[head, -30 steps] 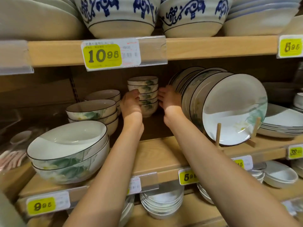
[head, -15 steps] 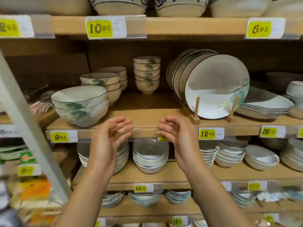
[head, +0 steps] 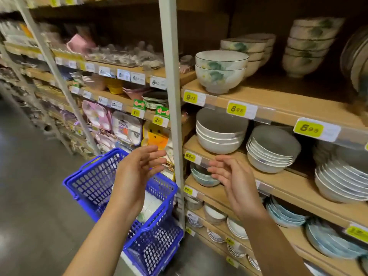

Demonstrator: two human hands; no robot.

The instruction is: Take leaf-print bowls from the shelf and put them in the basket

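Left hand [head: 139, 166] over the basket [head: 93, 182], right hand [head: 233, 180] beside, both empty, fingers loosely spread; bowls [head: 219, 74] waited on the shelf [head: 288, 100], far right; maybe one lay basketed; next called for a reach up

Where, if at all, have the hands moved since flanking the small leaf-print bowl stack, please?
Yes: left hand and right hand pulled back and down from the small leaf-print bowl stack, empty, toward the blue basket.
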